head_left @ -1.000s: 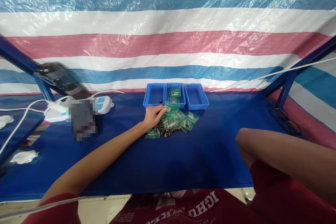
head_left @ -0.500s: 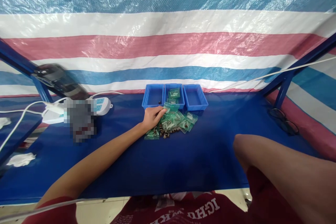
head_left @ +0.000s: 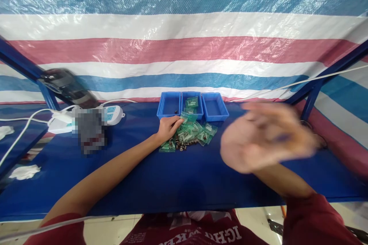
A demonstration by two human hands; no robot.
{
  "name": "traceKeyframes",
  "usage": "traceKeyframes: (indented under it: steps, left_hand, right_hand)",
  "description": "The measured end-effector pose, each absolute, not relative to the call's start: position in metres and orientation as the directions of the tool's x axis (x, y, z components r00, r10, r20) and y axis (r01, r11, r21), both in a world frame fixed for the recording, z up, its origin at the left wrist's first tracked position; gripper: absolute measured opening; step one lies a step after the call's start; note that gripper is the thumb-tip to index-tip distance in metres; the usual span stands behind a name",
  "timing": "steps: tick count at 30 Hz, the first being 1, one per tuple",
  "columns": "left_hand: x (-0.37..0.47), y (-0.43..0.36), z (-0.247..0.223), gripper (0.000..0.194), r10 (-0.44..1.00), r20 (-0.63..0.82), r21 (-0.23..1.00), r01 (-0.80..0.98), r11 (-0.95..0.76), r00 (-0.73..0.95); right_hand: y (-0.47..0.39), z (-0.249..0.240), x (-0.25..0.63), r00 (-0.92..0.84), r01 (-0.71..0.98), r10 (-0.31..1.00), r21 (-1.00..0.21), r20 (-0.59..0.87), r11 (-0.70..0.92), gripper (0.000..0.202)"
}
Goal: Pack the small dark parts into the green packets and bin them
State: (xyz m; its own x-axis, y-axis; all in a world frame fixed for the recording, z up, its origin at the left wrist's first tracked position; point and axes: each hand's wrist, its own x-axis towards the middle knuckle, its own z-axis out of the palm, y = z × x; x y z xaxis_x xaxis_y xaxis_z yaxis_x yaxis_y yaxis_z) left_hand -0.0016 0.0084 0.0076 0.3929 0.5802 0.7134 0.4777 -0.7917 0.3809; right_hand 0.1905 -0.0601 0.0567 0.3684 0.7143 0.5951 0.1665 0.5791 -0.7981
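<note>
My left hand [head_left: 167,128] is closed at the left side of a pile, thumb and fingers pinched on the edge of a small green-tinted plastic bag [head_left: 189,117]. More such bags [head_left: 197,129] lie heaped beside it, with pale slim parts showing inside. Small brown metal pieces [head_left: 182,146] are loose at the front of the heap. My right hand [head_left: 266,138] hangs above the table to the right, close to the camera and smeared by motion. Whether it holds anything cannot be made out.
Three blue bins stand side by side behind the pile: a left bin [head_left: 169,113] with one small dark piece, a middle bin [head_left: 200,115] with green bags, and a right bin [head_left: 216,116]. Leftward are a white power strip [head_left: 115,116], a pixelated object [head_left: 91,130] and a dark bottle [head_left: 69,88].
My right hand has come into view from beyond the lower right, over the table's right side. My left hand has stayed at the pile in the same pose.
</note>
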Motion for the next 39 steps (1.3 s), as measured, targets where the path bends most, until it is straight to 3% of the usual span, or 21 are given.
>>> traceKeyframes:
  steps: [3,4,9,13,23,28,39]
  left_hand:
    - [-0.003,0.010,0.004,0.032,0.588,0.716,0.389,0.485,-0.784,0.376]
    - [-0.003,0.010,0.003,0.030,0.596,0.713,0.397,0.487,-0.778,0.369]
    - [-0.004,0.012,-0.001,0.024,0.619,0.714,0.434,0.487,-0.758,0.327]
    - [-0.003,0.012,0.000,0.021,0.608,0.721,0.440,0.459,-0.772,0.332]
    - [0.001,0.014,0.004,0.028,0.587,0.716,0.376,0.499,-0.781,0.378]
    - [0.002,0.017,0.003,0.036,0.578,0.700,0.362,0.490,-0.793,0.419]
    - [0.001,0.012,0.007,0.031,0.542,0.738,0.311,0.509,-0.802,0.403]
  right_hand:
    - [-0.041,0.049,0.190,0.339,0.280,0.471,-0.565,0.814,0.776,0.035]
    - [-0.035,0.044,0.191,0.276,0.315,0.472,-0.543,0.837,0.779,0.030]
    - [-0.018,0.013,0.190,0.107,0.290,0.685,-0.681,0.721,0.672,0.030]
    - [-0.021,0.004,0.188,-0.013,0.326,0.755,-0.711,0.655,0.623,0.018]
    - [-0.021,0.004,0.189,-0.079,0.415,0.768,-0.679,0.636,0.605,0.033]
    - [-0.021,0.002,0.188,-0.061,0.406,0.764,-0.683,0.642,0.607,0.030]
    - [-0.020,0.004,0.187,-0.125,0.378,0.765,-0.683,0.632,0.626,0.024]
